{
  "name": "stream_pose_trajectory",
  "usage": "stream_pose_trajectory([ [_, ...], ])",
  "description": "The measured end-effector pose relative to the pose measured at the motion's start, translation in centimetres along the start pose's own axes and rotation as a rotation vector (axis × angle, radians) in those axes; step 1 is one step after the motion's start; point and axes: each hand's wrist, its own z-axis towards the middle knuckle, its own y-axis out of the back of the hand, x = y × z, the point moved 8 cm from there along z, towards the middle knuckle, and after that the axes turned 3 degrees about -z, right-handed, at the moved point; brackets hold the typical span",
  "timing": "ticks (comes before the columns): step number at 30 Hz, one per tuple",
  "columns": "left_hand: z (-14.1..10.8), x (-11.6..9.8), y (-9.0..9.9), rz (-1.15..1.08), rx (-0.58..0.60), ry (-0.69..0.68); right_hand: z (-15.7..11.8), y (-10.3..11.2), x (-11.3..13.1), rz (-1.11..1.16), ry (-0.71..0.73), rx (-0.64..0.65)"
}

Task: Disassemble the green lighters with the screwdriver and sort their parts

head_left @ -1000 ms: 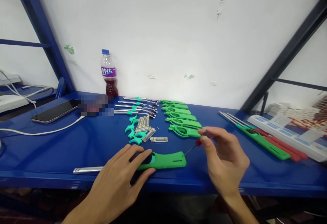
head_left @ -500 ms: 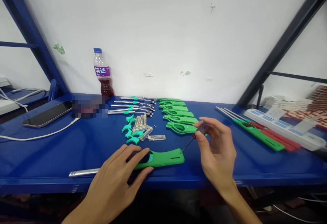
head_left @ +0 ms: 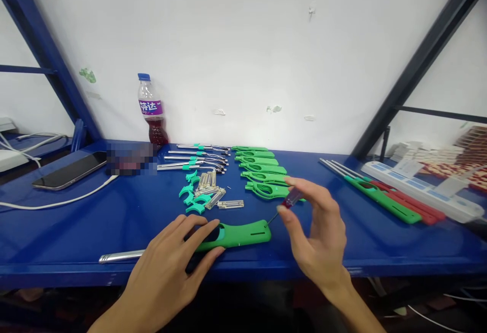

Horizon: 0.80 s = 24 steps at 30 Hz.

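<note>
A green long-necked lighter (head_left: 239,236) lies near the bench's front edge, its metal tube pointing left. My left hand (head_left: 177,257) is wrapped over its trigger end, thumb on the near side and fingers on the far side. In my right hand (head_left: 317,234) is a small screwdriver (head_left: 292,197) with a clear, reddish handle, pinched between thumb and fingers. Its thin shaft slants down to the small hole at the lighter's right end. Beyond lie several green handle shells (head_left: 268,191), clear fuel tanks (head_left: 215,197), teal triggers (head_left: 196,204) and metal tubes with wires (head_left: 190,163).
Assembled green and red lighters (head_left: 391,202) lie at the right beside a white power strip (head_left: 422,191). At the left are a phone (head_left: 70,171), a white cable (head_left: 76,202) and a drink bottle (head_left: 152,110) against the wall. Slanted posts frame the blue bench (head_left: 323,267).
My right hand and the screwdriver have shifted slightly left, and the handle is tilted differently over the lighter's end. My left hand keeps its hold on the lighter.
</note>
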Motion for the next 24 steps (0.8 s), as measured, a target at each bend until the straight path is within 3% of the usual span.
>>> stream_pose_trajectory([
  [3,0.0,0.0,0.0,-0.002,0.013,0.002,0.0,0.2,2.0,-0.137,0.198,-0.023],
  [5,0.0,-0.1,-0.1,-0.001,0.016,0.001,0.0,-0.1,2.4,-0.154,0.238,0.003],
  [9,0.0,-0.1,-0.1,0.017,0.009,0.000,-0.3,-0.6,1.8,-0.054,0.188,0.067],
  [15,0.0,-0.2,-0.1,0.031,0.010,0.006,-0.3,0.6,0.5,0.017,0.123,-0.079],
  [24,0.2,-0.4,0.0,-0.013,0.027,0.026,0.2,0.3,0.1,0.080,0.032,-0.087],
])
